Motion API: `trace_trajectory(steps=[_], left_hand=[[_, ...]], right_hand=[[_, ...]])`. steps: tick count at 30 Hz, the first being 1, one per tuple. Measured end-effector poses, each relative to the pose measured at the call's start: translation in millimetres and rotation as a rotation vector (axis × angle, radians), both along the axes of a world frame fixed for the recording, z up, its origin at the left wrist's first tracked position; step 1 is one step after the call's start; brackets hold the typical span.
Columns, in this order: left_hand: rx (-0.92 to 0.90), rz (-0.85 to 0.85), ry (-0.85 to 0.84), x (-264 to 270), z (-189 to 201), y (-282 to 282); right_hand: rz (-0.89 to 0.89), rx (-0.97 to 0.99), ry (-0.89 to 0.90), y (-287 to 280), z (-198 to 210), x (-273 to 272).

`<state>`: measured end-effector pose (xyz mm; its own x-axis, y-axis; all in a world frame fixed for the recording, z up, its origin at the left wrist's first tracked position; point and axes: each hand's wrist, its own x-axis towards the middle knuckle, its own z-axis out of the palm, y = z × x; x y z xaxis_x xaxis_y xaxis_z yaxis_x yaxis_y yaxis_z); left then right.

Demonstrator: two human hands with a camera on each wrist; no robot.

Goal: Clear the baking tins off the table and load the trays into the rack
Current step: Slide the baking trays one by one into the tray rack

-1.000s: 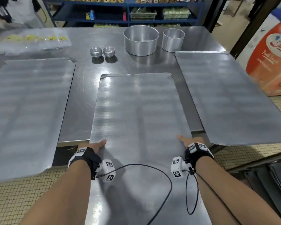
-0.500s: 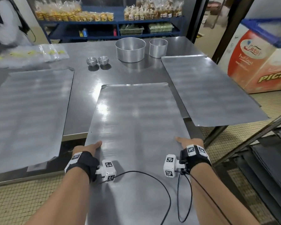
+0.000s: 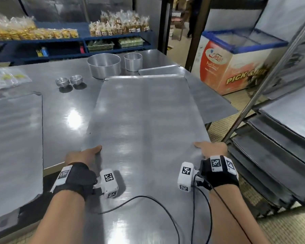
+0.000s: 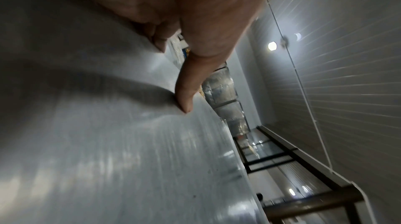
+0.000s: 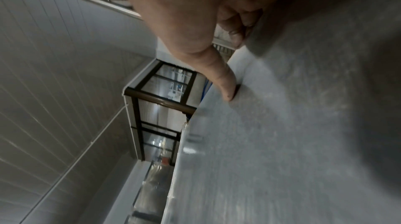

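Between the left hand (image 3: 83,154) and right hand (image 3: 211,148), gripped: the tray (image 3: 144,120).

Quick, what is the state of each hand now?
Left hand: grips the tray at its left edge.
Right hand: grips the tray's right edge.

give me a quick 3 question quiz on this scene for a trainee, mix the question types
1. True or false: both hands grip the same tray.
2. Which tins on the table stand nearest the tray's far edge? A) two small tins B) two large round tins C) none
3. Fill in: the rack stands to the person's ____.

Key
1. True: left hand and right hand hold its side edges, thumbs on top.
2. B: large tin and medium tin; the small tins sit further left.
3. Right.
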<state>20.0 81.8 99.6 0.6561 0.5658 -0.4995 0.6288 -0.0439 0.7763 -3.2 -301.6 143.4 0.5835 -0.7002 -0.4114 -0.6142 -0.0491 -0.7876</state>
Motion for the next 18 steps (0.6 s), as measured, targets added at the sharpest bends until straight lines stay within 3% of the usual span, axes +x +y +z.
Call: trace_trajectory(steps=[10, 18], left_hand=[[0.122, -0.423, -0.124, 57, 54, -17], [0.037, -0.666, -0.068, 86, 73, -61]], right_hand=[[-0.279, -0.057, -0.039, 13, 34, -66], [-0.532, -0.111, -0.059, 27, 48, -124]])
